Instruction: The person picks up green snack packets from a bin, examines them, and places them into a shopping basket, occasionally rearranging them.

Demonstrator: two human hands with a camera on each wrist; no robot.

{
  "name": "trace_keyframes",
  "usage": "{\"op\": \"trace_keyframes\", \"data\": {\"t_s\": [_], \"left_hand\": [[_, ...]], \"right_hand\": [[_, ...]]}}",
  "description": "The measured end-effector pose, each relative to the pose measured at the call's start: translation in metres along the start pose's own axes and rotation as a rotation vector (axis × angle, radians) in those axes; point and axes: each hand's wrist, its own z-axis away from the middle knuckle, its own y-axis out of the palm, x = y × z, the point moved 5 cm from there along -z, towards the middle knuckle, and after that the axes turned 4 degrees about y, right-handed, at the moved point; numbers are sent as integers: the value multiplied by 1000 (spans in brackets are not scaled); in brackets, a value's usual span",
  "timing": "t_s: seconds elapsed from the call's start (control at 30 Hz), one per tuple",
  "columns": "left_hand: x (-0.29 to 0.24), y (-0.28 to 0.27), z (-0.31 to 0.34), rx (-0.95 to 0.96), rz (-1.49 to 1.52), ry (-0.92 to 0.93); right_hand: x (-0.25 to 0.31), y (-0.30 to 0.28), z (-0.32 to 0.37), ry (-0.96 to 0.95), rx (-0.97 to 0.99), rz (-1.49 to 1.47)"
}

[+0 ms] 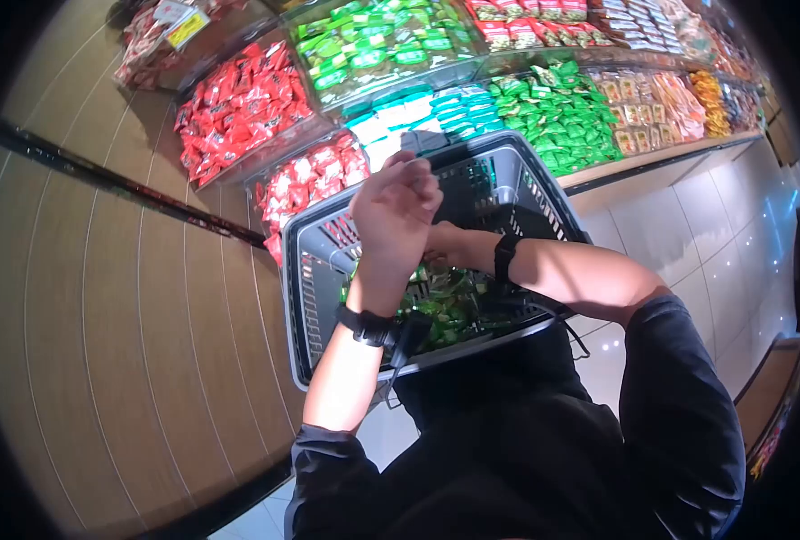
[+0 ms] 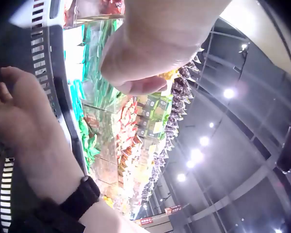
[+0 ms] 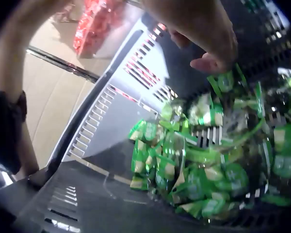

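A grey plastic shopping basket (image 1: 290, 297) holds several green snack packets (image 3: 218, 179), loose at its bottom. My left hand (image 1: 398, 202) is raised over the basket's middle, fingers curled in toward the palm. In the left wrist view the left hand (image 2: 160, 43) fills the top, and nothing shows in its grasp. Down inside the basket is my right hand (image 1: 449, 245), partly behind the left wrist in the head view. From the right wrist, the right hand (image 3: 203, 34) has loosely bent fingers, thumb and fingertips apart, right above a green packet (image 3: 226, 82).
Beyond the basket stand tiered display bins with red packets (image 1: 247, 103), green packets (image 1: 557, 121) and blue-and-white packets (image 1: 463, 110). A wood-look panel (image 1: 130, 315) runs along the left. Pale floor tiles (image 1: 706, 211) show at the right.
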Motion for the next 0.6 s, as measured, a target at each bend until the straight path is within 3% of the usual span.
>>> {"op": "trace_keyframes", "data": {"t_s": [0.07,0.1,0.17,0.2,0.23,0.33,0.37,0.43,0.5,0.6], "left_hand": [[5,0,-4,7,1,-46],[6,-2,-7,-9,8,-25],[8,-10,-8,-18,-6,-46],[8,-12,-5,-49,-3,-13],[9,-9,-3,-80,-19,-27],[7,-4,-1,-84,-38,-29],[6,-2,-5,-45,-21,-36],[-12,5,-6,22,49,5],[-36,20,-1,106,107,125],[-53,19,1,110,56,161]], "right_hand": [[-22,22,-31,-524,441,1165],[-24,29,-14,-516,467,1177],[-25,48,50,-173,527,646],[-33,53,66,-44,440,558],[-46,51,53,-28,472,576],[-83,47,22,-639,800,1155],[-81,44,22,-625,806,1131],[-42,42,72,-256,775,1131],[-47,42,82,202,579,601],[-41,46,96,191,559,613]]}}
